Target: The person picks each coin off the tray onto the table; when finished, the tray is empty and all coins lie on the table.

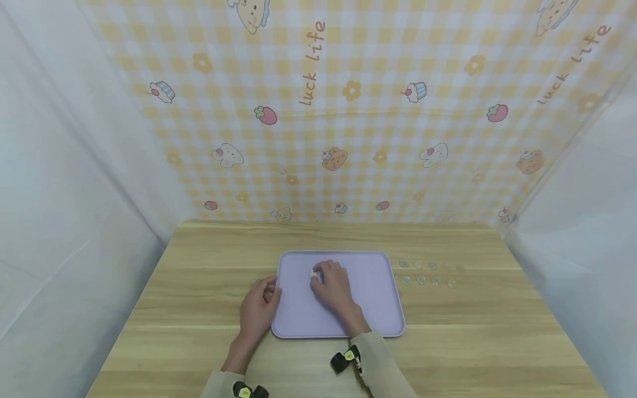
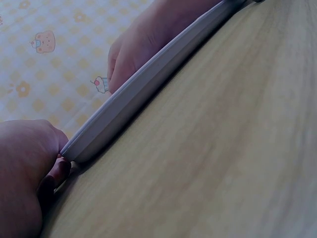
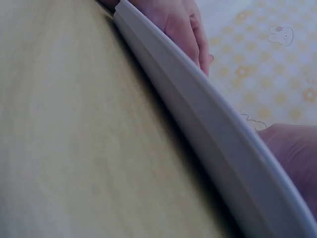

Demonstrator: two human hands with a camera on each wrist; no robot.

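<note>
A lilac rectangular tray lies on the wooden table. Over its left half, my right hand pinches a small whitish piece between thumb and forefinger; I cannot tell its kind. My left hand is at the tray's left side, fingers curled and thumb at the rim. In the left wrist view that hand grips the end of the tray's raised wall. The right wrist view shows the tray wall up close, hiding much of both hands.
Right of the tray, several small clear discs lie in two rows on the wooden table. A yellow checked cloth with cartoon prints hangs behind, and white sheets hang at both sides.
</note>
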